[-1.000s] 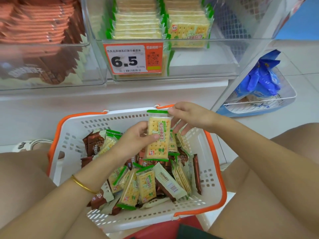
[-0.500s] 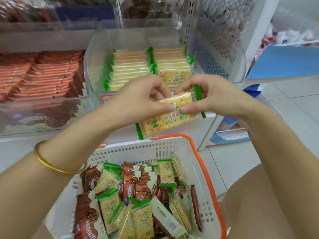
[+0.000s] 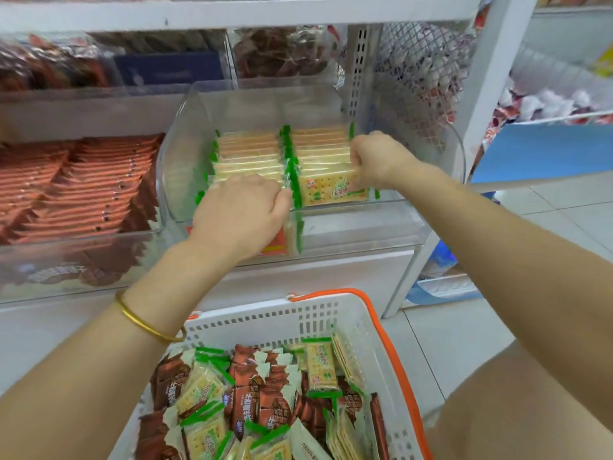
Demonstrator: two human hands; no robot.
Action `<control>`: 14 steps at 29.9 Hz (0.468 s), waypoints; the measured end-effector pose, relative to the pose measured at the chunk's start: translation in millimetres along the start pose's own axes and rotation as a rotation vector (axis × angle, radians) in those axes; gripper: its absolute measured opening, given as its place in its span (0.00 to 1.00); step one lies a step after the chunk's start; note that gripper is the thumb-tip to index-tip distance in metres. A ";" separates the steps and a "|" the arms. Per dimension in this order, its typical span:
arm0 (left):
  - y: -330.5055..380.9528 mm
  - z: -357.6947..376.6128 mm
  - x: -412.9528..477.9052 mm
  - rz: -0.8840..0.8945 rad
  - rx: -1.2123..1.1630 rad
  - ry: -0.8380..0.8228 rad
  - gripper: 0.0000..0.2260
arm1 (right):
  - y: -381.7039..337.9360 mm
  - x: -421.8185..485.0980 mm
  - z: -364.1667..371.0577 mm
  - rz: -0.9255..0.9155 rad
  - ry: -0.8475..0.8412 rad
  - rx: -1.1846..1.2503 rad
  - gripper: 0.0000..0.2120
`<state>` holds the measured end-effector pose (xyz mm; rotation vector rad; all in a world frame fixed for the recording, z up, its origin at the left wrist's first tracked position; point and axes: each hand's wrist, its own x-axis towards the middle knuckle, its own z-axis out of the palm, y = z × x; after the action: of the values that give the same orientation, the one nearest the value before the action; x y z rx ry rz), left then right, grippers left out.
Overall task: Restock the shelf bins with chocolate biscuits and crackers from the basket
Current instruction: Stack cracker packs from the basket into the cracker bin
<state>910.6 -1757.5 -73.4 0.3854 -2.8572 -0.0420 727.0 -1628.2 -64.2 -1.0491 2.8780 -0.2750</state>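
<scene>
White shop shelving fills the top of the frame, pale floor tiles run off to the right, and right in the middle the cracker pack (image 3: 333, 192) is going in! A second ago it was held up over the basket; half a second ago both hands carried it level toward the shelf; now it stands upright at the front of the right-hand row inside the clear cracker bin (image 3: 428, 210), face out, touching the packs behind it. That looks like one more pack stocked, or very nearly.

Right hand (image 3: 381, 161) is at the pack's upper right corner, fingers curled in on its edge, apparently steadying it. Whether it's really pinching or just resting there, I can't tell. Left hand (image 3: 242, 214) sits at the bin's front lip, just left of the pack, fingers curled down in a loose fist at the front of the left row; its fingertips are hidden, so whether it holds anything I can't say. A gold bangle (image 3: 146, 323) shows on that wrist.

Inside the bin: two rows of green-edged crackers, both standing well back from the front wall, so room remains, by my reckoning.

Middle left, the neighbouring clear bin (image 3: 99, 240) is packed with brown chocolate biscuit packs (image 3: 66, 190) in slanting rows.

Bottom centre, the white basket (image 3: 282, 320) with its orange handle (image 3: 391, 353) holds a jumbled heap, green cracker packs and brown chocolate ones mixed together. Plenty left to shelve, I'd judge!
</scene>
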 end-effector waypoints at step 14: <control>-1.6 2.1 -4.9 0.056 -0.071 0.187 0.18 | -14.4 -15.6 -12.6 0.042 0.025 -0.229 0.32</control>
<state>915.1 -1757.8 -76.8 0.2790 -2.6720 -0.0915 746.5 -1627.2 -49.0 -1.0201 3.0045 0.0461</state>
